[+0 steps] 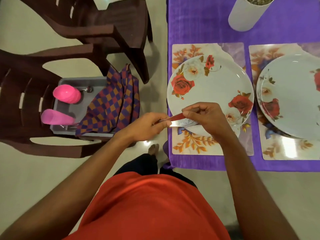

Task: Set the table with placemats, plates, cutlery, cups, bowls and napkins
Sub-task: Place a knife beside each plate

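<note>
Purple table (199,23) edge: left hand (149,126) and right hand (206,116) both pinching cutlery (180,122), ends hidden in their grip.

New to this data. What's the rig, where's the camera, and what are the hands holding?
No robot here: a person wears one wide-angle head camera, looking down at their own bare hands. The left hand and right hand both pinch cutlery, a shiny blade with a red part, above the near rim of a rose plate. That plate sits on a floral placemat on the purple tablecloth; a second plate lies to its right. On the brown chair, a grey tray holds pink cups and checked napkins.
</note>
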`<state>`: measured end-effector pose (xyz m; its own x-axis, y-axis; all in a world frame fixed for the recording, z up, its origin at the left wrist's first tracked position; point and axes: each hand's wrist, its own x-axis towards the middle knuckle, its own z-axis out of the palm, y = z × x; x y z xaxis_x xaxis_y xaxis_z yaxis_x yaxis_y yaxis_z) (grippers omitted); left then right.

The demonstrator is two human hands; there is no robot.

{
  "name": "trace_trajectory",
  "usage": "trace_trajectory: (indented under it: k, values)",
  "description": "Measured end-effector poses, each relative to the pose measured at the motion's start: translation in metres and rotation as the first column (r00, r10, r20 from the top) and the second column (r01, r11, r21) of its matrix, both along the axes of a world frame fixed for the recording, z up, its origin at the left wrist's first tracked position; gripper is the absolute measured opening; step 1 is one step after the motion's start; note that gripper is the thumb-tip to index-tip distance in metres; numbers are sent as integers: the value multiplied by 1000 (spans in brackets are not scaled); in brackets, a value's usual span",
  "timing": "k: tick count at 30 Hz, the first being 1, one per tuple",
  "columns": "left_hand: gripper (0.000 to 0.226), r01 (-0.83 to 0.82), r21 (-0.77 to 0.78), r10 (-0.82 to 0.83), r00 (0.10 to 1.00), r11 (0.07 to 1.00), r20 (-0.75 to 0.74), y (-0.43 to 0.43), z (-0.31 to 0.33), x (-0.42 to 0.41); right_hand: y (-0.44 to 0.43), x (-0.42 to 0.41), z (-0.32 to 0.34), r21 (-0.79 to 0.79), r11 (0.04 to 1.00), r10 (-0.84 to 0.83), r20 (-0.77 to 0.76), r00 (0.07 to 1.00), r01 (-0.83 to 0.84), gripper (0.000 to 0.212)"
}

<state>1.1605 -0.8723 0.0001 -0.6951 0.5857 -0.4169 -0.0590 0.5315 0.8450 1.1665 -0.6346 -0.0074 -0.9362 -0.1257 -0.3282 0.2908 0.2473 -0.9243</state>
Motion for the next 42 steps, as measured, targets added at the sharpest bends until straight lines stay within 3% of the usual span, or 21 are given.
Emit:
trace_trajectory:
  k: [7, 11, 16, 19, 21, 24, 28, 31, 37, 42]
  values:
    - [15, 94, 11, -94, 996, 996, -4, 18, 5, -43, 14, -19, -4, -9, 989, -147, -48, 988, 146, 4]
    - [11, 191, 11, -190, 981, 982, -42, 28, 1, -67, 21, -34, -5, 91, 978, -178, -81, 981, 185, 15]
    - [21, 219, 5, -219, 974, 976, -58, 26, -5, -99, 29, -55, -5, 1, 931, -364, -94, 927, 366, 22]
    - [16, 207, 0, -207, 976, 978, -69, 14, -12, -123, 43, -73, -6, -149, 811, -573, -6, 820, 566, 20]
    - [20, 157, -21, -158, 985, 987, -70, 3, -21, -138, 56, -90, -8, -276, 657, -712, 77, 698, 701, 17]
    - [22, -41, -44, 37, 996, 998, -83, -10, -37, -158, 77, -125, -16, -300, 506, -818, 130, 561, 808, 15]
    - [47, -395, -36, 393, 917, 918, -65, -1, -47, -186, 91, -181, -23, -201, 544, -824, 58, 564, 815, 19]
    - [40, -527, 7, 526, 848, 850, -65, 20, -52, -211, 90, -218, -25, -82, 648, -761, -34, 648, 757, 26]
    - [12, -547, 16, 541, 823, 837, -172, 58, -72, -256, 86, -254, -49, 48, 710, -704, 42, 708, 703, 20]
    - [24, -386, -52, 348, 875, 921, -335, 76, -79, -263, 86, -256, -61, 85, 736, -676, 70, 733, 671, 23]
